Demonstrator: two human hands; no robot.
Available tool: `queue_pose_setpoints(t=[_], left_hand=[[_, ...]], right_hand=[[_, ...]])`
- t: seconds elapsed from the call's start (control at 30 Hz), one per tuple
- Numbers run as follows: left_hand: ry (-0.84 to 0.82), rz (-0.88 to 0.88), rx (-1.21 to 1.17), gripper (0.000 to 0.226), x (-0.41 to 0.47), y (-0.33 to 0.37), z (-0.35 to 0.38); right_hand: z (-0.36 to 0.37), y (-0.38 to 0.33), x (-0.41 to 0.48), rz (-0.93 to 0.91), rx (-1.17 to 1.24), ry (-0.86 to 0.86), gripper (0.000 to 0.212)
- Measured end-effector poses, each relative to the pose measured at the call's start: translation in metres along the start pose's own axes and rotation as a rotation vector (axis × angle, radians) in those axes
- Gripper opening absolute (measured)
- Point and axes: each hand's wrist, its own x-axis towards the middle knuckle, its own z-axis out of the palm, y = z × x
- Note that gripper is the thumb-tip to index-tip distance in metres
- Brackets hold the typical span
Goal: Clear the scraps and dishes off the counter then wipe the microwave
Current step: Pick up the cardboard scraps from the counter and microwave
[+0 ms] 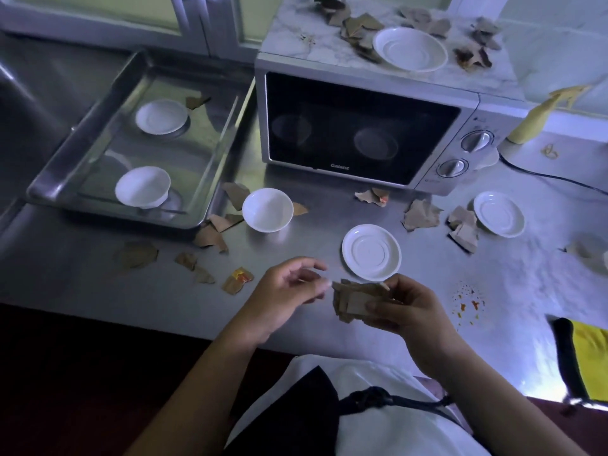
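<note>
The steel counter stretches out before me, littered from its near edge to the back. The microwave stands at the counter's back edge, door closed, with torn brown scraps strewn over its top around a white top saucer. A metal tray lies at the back left, just beside the microwave, and carries a tray saucer and a tilted tray bowl. On the bare counter, an upright bowl sits off the tray's near right corner, a middle saucer lies just beyond my hands, and a right saucer rests toward the right edge, touching loose scraps.

My right hand hovers above the near edge, its fingers and thumb curled round a bundle of scraps. My left hand hangs just beside it, fingers relaxed and holding nothing, fingertips close to the bundle. Counter scraps trail from the tray's near corner toward the near edge, among them an orange-marked scrap. Orange spatter dots the counter right of my right hand.
</note>
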Motion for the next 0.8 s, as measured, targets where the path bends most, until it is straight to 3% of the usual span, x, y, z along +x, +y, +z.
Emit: queue_pose_setpoints(t=[0.07,0.13,0.2,0.3,0.5,0.7,0.8], left_hand=[[0.256,-0.035,0.110,0.019,0.003,-0.017,-0.031],[0.513,-0.108,0.405,0.014,0.004,-0.040,-0.066],[0.635,-0.211,0.649,0.026,0.001,-0.060,-0.094],[0.652,-0.284,0.788,0.041,0.003,-0.078,-0.110],[0.697,-0.271,0.862,0.026,0.016,-0.088,-0.096],[0.808,-0.160,0.807,0.024,0.022,-0.092,-0.097],[0.797,-0.139,0.602,0.022,0.023,-0.088,-0.095]], right_hand=[[0.000,0.000,0.002,0.033,0.003,0.001,0.016],[-0.001,0.001,0.003,0.056,0.007,-0.005,0.021],[0.000,0.001,0.004,0.067,0.016,-0.011,0.023],[0.002,0.000,0.005,0.068,0.035,-0.005,0.022],[-0.003,-0.002,0.006,0.051,0.064,0.026,0.020],[-0.010,0.000,0.006,0.060,0.082,0.105,0.020],[-0.012,0.001,0.007,0.078,0.081,0.122,0.014]])
